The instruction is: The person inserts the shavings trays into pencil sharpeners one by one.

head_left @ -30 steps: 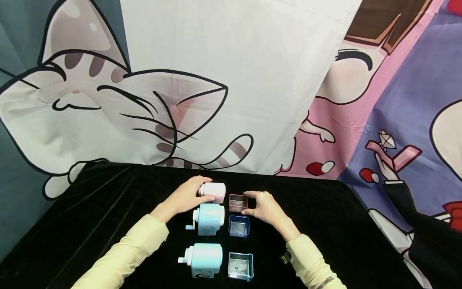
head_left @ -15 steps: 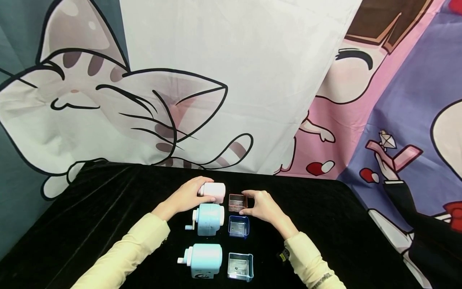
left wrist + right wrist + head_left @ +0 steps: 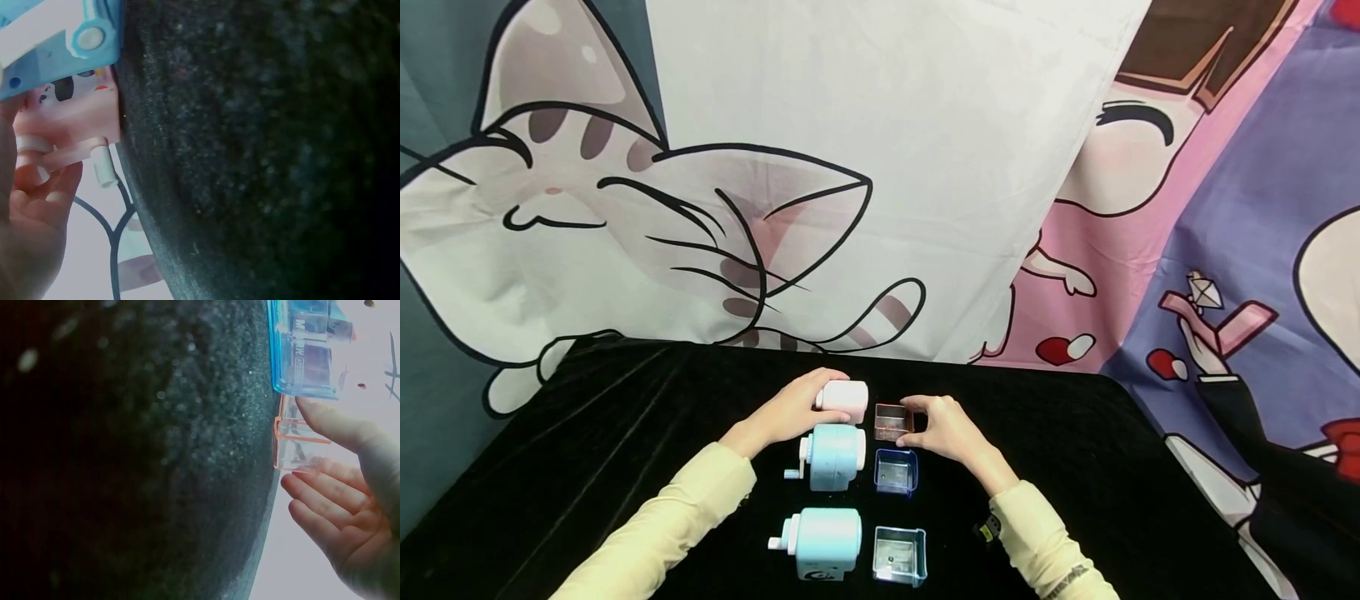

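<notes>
At the back of the row my left hand (image 3: 786, 410) grips a pink pencil sharpener (image 3: 844, 400), thumb on the near side and fingers over the far side. The left wrist view shows its crank handle (image 3: 103, 164) hanging beside the fingers. Across a small gap, my right hand (image 3: 951, 429) holds a clear reddish shavings drawer (image 3: 892, 422) between thumb and fingers, and it rests on the cloth. In the right wrist view the drawer (image 3: 300, 447) appears partly behind the thumb. A blue crank sharpener (image 3: 832, 457) stands just nearer than the pink one.
A clear dark-blue drawer (image 3: 896, 472) sits right of the blue sharpener. Nearest me are a light-blue sharpener (image 3: 828, 537) and a clear light-blue drawer (image 3: 899, 556). Black velvety cloth (image 3: 715, 408) covers the table, with a printed cartoon curtain (image 3: 880, 167) behind.
My left hand's grip on the pink sharpener has shifted very slightly. My right thumb has moved a little left along the reddish drawer. The other sharpeners and drawers stay put.
</notes>
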Available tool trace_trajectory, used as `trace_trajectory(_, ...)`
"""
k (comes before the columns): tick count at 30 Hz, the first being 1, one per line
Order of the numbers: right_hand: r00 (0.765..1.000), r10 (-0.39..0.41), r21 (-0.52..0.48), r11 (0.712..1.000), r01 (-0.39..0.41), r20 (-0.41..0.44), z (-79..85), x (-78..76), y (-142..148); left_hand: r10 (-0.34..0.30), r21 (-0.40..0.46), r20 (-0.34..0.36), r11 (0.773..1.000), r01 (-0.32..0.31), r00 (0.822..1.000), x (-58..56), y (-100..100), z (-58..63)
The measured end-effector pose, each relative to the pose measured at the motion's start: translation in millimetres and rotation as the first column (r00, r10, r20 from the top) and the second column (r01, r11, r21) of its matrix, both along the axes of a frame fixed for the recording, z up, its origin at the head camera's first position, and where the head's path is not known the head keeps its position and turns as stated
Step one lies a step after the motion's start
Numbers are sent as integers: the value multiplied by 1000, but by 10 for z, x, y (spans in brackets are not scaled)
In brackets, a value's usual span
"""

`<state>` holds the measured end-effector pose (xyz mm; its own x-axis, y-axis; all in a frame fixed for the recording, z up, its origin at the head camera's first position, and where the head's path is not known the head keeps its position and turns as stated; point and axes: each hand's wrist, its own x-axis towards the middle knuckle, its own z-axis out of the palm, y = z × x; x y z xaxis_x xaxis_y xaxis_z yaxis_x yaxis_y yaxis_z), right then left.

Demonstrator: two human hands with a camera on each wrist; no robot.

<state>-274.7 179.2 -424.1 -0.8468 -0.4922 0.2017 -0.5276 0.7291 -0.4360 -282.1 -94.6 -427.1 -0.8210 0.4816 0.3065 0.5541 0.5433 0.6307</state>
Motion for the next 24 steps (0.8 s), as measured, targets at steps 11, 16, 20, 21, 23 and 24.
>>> trace_trajectory(11,1000,19,-29,999,-19,4,-9,-17,-3,4,-4,-2,1000,-4,1000,-31,17,-51)
trace_trajectory(16,1000,13,-9,1000,-13,-3,-11,-25,-7,14,-12,-1,1000,-14,1000,-35,21,-59)
trace_trajectory(20,1000,4,12,1000,-4,-7,-29,-40,-8,18,-21,-5,1000,-18,1000,-37,20,-62)
trace_trajectory(21,1000,4,16,1000,-4,-10,-35,-44,-9,19,-21,-5,1000,-19,1000,-35,20,-61)
trace_trajectory(23,1000,6,21,1000,-6,-15,-43,-48,-10,19,-15,-2,1000,-19,1000,-29,19,-56)
trace_trajectory(24,1000,7,21,1000,-6,-17,-47,-49,-11,19,-15,0,1000,-19,1000,-27,20,-55)
